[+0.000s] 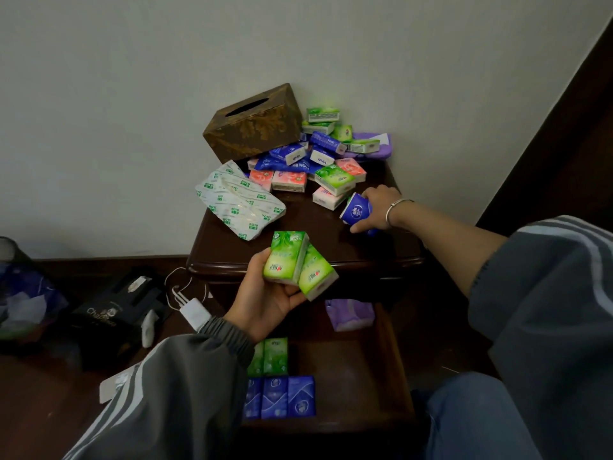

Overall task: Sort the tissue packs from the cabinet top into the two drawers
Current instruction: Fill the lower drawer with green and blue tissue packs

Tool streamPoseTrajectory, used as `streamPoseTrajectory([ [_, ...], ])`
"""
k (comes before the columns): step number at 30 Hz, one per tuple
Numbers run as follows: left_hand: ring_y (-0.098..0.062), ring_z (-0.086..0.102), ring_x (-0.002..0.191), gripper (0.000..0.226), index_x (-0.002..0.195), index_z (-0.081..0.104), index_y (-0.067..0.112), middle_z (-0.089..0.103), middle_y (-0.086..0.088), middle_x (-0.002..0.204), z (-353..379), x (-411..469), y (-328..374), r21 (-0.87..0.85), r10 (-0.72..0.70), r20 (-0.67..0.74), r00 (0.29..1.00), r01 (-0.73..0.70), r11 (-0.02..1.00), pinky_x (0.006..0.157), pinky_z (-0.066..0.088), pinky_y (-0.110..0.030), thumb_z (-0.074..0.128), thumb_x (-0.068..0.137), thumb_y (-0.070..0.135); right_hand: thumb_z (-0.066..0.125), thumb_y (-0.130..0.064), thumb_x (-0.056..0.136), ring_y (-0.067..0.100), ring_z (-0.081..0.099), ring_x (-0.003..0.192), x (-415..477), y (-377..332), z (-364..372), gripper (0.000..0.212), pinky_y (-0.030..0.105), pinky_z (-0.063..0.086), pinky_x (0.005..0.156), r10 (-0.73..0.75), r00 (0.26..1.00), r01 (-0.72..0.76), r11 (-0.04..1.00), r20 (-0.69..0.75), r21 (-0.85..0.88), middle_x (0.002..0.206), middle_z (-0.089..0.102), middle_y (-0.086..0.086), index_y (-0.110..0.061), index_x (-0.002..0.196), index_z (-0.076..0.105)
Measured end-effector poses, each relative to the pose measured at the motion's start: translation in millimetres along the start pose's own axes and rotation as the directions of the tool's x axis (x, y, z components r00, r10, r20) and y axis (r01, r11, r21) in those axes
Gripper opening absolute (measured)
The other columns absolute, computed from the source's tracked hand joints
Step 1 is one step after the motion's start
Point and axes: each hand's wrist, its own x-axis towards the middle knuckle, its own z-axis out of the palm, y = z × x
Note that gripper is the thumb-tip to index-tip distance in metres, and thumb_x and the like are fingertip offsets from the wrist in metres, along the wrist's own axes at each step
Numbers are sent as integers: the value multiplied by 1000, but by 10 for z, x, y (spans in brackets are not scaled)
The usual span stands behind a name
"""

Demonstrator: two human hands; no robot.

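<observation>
- Left hand (265, 295) grips two green packs (295, 263) just in front of the cabinet (318, 235).
- Right hand (378, 210) holds a blue pack (356, 212) on the cabinet's right side.
- Open drawer (394, 360) below the cabinet has sorted packs (282, 396): blue, then green, then purple.
- White charger (195, 308) lies on the floor left of the cabinet.
- Big white bag (238, 202) on the cabinet says ROYO.
- Pile of packs (318, 161) sits at the cabinet's back, some saying Vinda, crowding a brown tissue box (255, 124).
</observation>
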Motion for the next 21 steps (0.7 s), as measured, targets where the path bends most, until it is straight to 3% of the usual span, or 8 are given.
streamPoseTrajectory([
  [2, -28, 69, 103, 52, 112, 71, 12, 69, -13, 117, -112, -170, -37, -34, -21, 2, 1000, 21, 999, 80, 58, -45, 49, 86, 52, 72, -69, 56, 29, 41, 119, -58, 4, 59, 97, 42, 40, 96, 32, 997, -37, 996, -65, -84, 128, 45, 12, -15, 130, 41],
  [4, -29, 67, 105, 53, 110, 72, 12, 68, -14, 119, -221, -329, -58, -53, -20, 4, 1000, 20, 998, 78, 58, -45, 53, 82, 53, 74, -69, 53, 30, 42, 118, -116, 9, 140, 98, 42, 40, 95, 48, 991, -56, 997, -124, -61, 128, 46, 12, -14, 128, 41],
  [8, -31, 65, 110, 49, 123, 63, 12, 65, -15, 123, -471, -574, -109, 18, 14, -25, 1000, -14, 1000, 83, 57, -47, 59, 84, 42, 85, -51, 52, 31, 55, 105, -329, -8, 197, 88, 43, 48, 87, 61, 987, -21, 968, -150, 251, 118, 52, 12, -16, 114, 34],
  [12, -33, 58, 119, 53, 129, 57, 13, 62, -17, 127, -769, -730, -168, -18, 46, -135, 990, -49, 999, 91, 53, -49, 59, 83, 39, 82, -40, 64, 30, 59, 97, -689, -64, 282, 71, 37, 46, 77, 69, 933, 74, 923, -353, 377, 111, 58, 10, -11, 112, 38],
  [14, -33, 54, 124, 53, 128, 57, 13, 60, -17, 130, -940, -770, -192, -66, 83, -219, 972, -100, 993, 93, 50, -47, 59, 82, 41, 82, -32, 67, 19, 57, 89, -984, -109, 410, 65, 29, 45, 74, 218, 899, 102, 738, -380, 666, 106, 57, 3, -11, 115, 44],
  [17, -33, 50, 128, 54, 137, 49, 13, 53, -18, 138, -1188, -771, -287, -132, 113, -331, 937, -164, 978, 104, 43, -46, 51, 91, 41, 81, -19, 68, 10, 64, 78, -1475, -181, 805, 52, 18, 52, 64, 312, 935, 90, 251, -169, 964, 98, 66, -1, -15, 112, 53],
  [19, -35, 47, 130, 53, 141, 44, 13, 50, -18, 140, -1304, -732, -417, -164, 99, -391, 915, -175, 971, 107, 38, -49, 47, 95, 40, 80, -17, 68, 13, 69, 70, -1725, -297, 1211, 41, 21, 55, 55, 246, 964, -127, 81, 104, 989, 86, 73, 2, -13, 105, 62],
  [21, -33, 49, 128, 51, 140, 45, 13, 55, -15, 135, -1350, -681, -523, -162, 77, -453, 888, -166, 973, 100, 43, -49, 47, 96, 38, 78, -15, 71, 15, 69, 58, -1821, -476, 1589, 27, 24, 53, 47, 163, 908, -387, -22, 385, 922, 71, 74, 6, -9, 95, 67],
])
